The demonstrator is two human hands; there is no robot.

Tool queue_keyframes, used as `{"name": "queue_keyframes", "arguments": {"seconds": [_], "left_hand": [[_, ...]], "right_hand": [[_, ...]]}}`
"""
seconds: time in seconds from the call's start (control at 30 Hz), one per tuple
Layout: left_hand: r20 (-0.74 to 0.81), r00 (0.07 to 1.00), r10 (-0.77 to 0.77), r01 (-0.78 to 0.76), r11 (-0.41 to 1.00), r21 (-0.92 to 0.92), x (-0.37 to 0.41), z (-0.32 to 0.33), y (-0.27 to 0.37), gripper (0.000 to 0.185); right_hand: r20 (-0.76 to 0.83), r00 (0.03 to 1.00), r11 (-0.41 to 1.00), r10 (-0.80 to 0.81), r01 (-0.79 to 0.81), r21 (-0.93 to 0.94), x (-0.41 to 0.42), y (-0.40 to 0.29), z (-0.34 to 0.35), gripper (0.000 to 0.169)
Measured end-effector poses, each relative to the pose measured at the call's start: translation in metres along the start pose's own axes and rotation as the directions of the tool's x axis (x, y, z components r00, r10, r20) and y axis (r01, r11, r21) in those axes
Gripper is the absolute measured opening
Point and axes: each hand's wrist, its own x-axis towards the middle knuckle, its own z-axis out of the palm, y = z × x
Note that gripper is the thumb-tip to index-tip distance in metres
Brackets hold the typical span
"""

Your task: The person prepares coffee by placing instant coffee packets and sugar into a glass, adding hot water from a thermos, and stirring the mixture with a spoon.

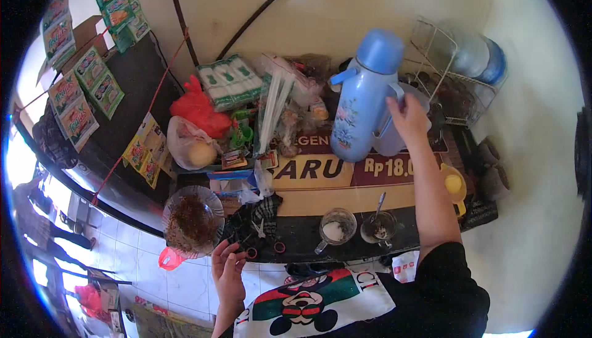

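Note:
My right hand (410, 118) is on the handle of a blue vacuum flask (354, 111) printed with flowers, towards the back of the counter. Below it, near the front edge, stand two glass mugs: one mug (339, 231) has white contents at the bottom, the other mug (379, 228) has a spoon in it and dark and pale contents. My left hand (229, 268) holds nothing, its fingers loosely bent at the counter edge. Close by lie scissors (259, 229) with red finger rings, on a dark checked cloth (273, 206), and a plate (194, 222) of brown crumbly stuff.
Behind the flask is a translucent container (393, 139). A wire rack (444, 60) with glassware leans at the back right, beside a yellow plastic cup (453, 183). Plastic bags, a red bag (199, 111) and packaged straws (275, 111) crowd the back left. Sachet strips (74, 107) hang from red string.

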Motion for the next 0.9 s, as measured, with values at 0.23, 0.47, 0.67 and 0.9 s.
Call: {"name": "queue_keyframes", "arguments": {"seconds": [0.23,0.47,0.67,0.9], "left_hand": [[-0.012,0.999,0.048,-0.048,0.999,0.007,-0.006,-0.026,0.014,0.033],[-0.031,0.967,0.254,-0.249,0.96,0.128,0.0,-0.053,0.054,0.035],[0.295,0.687,0.665,-0.723,0.665,0.185,0.024,-0.012,0.146,0.073],[0.462,0.454,0.762,-0.891,0.389,0.234,-0.022,0.1,0.252,0.064]], "right_hand": [[-0.137,0.947,0.795,0.29,-0.159,0.585,-0.001,-0.022,0.048,0.035],[-0.16,0.935,0.693,0.317,-0.113,0.712,-0.01,-0.085,0.024,0.037],[-0.154,0.977,0.444,0.147,0.074,0.893,-0.027,-0.17,-0.044,0.034],[0.174,0.977,0.196,0.123,-0.196,0.961,-0.091,-0.232,-0.095,0.032]]}}
